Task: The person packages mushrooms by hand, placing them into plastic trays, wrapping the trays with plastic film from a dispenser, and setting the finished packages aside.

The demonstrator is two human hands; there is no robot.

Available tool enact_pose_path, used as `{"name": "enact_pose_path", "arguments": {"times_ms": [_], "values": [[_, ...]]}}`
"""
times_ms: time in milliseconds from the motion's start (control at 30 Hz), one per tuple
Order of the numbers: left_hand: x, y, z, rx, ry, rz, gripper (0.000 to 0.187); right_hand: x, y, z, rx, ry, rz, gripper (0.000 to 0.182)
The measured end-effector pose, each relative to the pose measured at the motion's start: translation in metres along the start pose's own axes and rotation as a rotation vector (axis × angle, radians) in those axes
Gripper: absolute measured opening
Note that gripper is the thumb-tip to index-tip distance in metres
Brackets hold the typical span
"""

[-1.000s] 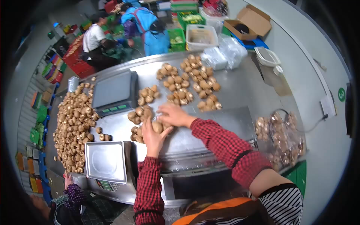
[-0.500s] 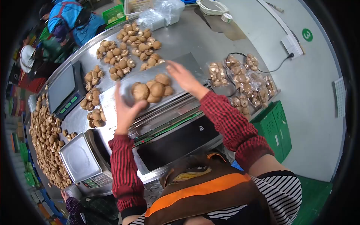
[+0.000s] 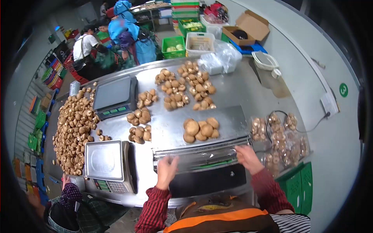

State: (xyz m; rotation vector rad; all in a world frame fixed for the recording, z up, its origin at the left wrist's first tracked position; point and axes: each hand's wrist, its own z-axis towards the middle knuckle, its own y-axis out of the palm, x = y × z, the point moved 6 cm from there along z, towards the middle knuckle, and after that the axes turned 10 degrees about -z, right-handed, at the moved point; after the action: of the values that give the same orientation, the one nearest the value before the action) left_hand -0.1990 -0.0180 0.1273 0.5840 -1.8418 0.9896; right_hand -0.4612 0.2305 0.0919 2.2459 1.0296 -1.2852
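Observation:
A cluster of brown mushrooms point(image 3: 201, 130) sits on the flat metal plate point(image 3: 171, 126) of a wrapping machine in front of me. Below it, clear plastic film point(image 3: 206, 156) runs across the machine's front bar. My left hand point(image 3: 167, 171) is closed with thumb and fingers pinched at the film's left end. At the right end, my right hand point(image 3: 248, 159) pinches the film too. The film's edge within the fingers is slightly blurred. A dark panel point(image 3: 210, 181) lies beneath both hands.
Left are a scale with a steel tray point(image 3: 104, 160), a second scale point(image 3: 113, 93) and a big mushroom heap point(image 3: 75, 130). Small mushroom piles point(image 3: 173, 91) lie behind the plate. Bagged mushrooms point(image 3: 278, 134) and a cable are right. Another person's hand point(image 3: 66, 180) is at lower left.
Both hands have left the sides of the mushroom cluster and come down toward me to the film at the machine's front. The cluster stays on the plate. The view has shifted, showing more background.

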Motion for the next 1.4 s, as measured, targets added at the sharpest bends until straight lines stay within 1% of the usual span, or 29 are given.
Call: {"name": "enact_pose_path", "arguments": {"times_ms": [33, 67, 100, 167, 233, 267, 300, 367, 433, 467, 500, 567, 633, 667, 700, 800, 833, 900, 933, 967, 1033, 1100, 1167, 1233, 1267, 1300, 1333, 1367, 1400], "values": [[-0.013, 0.003, -0.006, -0.048, -0.035, -0.186, 0.035, 0.021, 0.002, -0.001, -0.217, 0.183, 0.453, 0.025], [-0.027, 0.016, -0.014, -0.187, -0.364, -0.526, 0.032, 0.019, 0.019, -0.009, -0.341, 0.326, 0.6, 0.025], [-0.023, 0.009, -0.012, -0.18, -0.356, -0.53, 0.032, 0.01, 0.036, -0.024, -0.463, 0.476, 0.746, 0.025], [-0.001, 0.014, -0.023, -0.617, -0.697, -1.219, 0.029, -0.02, 0.034, -0.02, -0.581, 0.426, 0.757, 0.028], [0.058, -0.018, -0.006, -0.582, -0.376, -1.061, 0.035, -0.079, 0.015, -0.005, -0.643, 0.121, 0.893, 0.031], [0.092, -0.031, 0.001, -0.467, -0.27, -1.057, 0.039, -0.109, 0.009, 0.003, -0.557, -0.083, 0.836, 0.031], [0.113, -0.037, 0.017, -0.463, -0.023, -1.167, 0.038, -0.141, 0.007, 0.014, -0.466, -0.284, 0.773, 0.032], [0.145, -0.042, 0.056, -0.263, 0.303, -1.042, 0.035, -0.184, 0.007, 0.042, -0.062, -0.491, 0.537, 0.037], [0.147, -0.023, 0.11, -0.145, 0.51, -0.694, 0.039, -0.198, 0.02, 0.085, -0.032, -0.553, 0.422, 0.039], [0.129, -0.012, 0.136, -0.024, 0.477, -0.376, 0.039, -0.199, 0.024, 0.112, 0.003, -0.615, 0.308, 0.041], [0.096, 0.006, 0.169, -0.091, 0.315, -0.086, 0.04, -0.184, 0.025, 0.14, -0.003, -0.626, 0.304, 0.041], [0.069, 0.037, 0.18, -0.227, 0.237, 0.238, 0.037, -0.12, 0.031, 0.187, -0.134, -0.327, 0.046, 0.036], [0.058, 0.054, 0.164, -0.285, 0.779, 0.108, 0.038, -0.111, 0.029, 0.175, -0.124, -0.238, -0.036, 0.033], [0.038, 0.059, 0.16, -0.427, 0.619, 0.131, 0.054, -0.104, 0.03, 0.17, -0.114, -0.149, -0.11, 0.03], [0.044, 0.053, 0.146, -0.431, 0.606, 0.132, 0.054, -0.099, 0.031, 0.17, -0.118, -0.137, -0.108, 0.03], [0.061, 0.049, 0.117, -0.466, 0.76, 0.248, 0.107, -0.1, 0.035, 0.16, -0.184, -0.167, -0.206, 0.031], [0.067, 0.046, 0.115, -0.463, 0.769, 0.252, 0.107, -0.108, 0.04, 0.153, -0.245, -0.106, -0.295, 0.037], [0.072, 0.045, 0.108, -0.58, 0.607, 0.268, 0.103, -0.12, 0.043, 0.15, -0.302, -0.051, -0.384, 0.043], [0.077, 0.043, 0.102, -0.589, 0.503, 0.29, 0.098, -0.117, 0.043, 0.149, -0.389, 0.048, -0.518, 0.046], [0.075, 0.044, 0.1, -0.588, 0.51, 0.29, 0.098, -0.112, 0.042, 0.145, -0.474, 0.149, -0.653, 0.05], [0.061, 0.046, 0.099, -0.623, 0.352, 0.163, 0.095, -0.117, 0.036, 0.135, -0.403, 0.131, -0.764, 0.057], [0.058, 0.042, 0.096, -0.577, 0.377, 0.111, 0.097, -0.121, 0.026, 0.128, -0.267, 0.103, -0.976, 0.069], [0.052, 0.039, 0.093, -0.534, 0.397, 0.056, 0.099, -0.107, 0.01, 0.124, -0.271, 0.093, -0.899, 0.062], [0.035, 0.034, 0.1, -0.477, 0.392, -0.055, 0.086, -0.092, 0.009, 0.126, -0.476, -0.276, -0.86, 0.052], [0.026, 0.028, 0.106, -0.477, 0.397, -0.059, 0.086, -0.085, 0.006, 0.126, -0.404, -0.34, -0.723, 0.038], [0.009, 0.025, 0.113, -0.595, 0.238, -0.168, 0.072, -0.074, 0.008, 0.126, -0.4, -0.341, -0.726, 0.038], [-0.003, 0.028, 0.112, -0.711, 0.072, -0.274, 0.06, -0.067, 0.008, 0.128, -0.277, -0.305, -0.627, 0.036], [-0.007, 0.031, 0.113, -0.714, 0.074, -0.273, 0.06, -0.061, 0.008, 0.13, -0.154, -0.27, -0.524, 0.035], [-0.008, 0.027, 0.115, -0.604, 0.116, -0.222, 0.042, -0.06, 0.018, 0.128, -0.11, -0.227, -0.265, 0.031]]}}
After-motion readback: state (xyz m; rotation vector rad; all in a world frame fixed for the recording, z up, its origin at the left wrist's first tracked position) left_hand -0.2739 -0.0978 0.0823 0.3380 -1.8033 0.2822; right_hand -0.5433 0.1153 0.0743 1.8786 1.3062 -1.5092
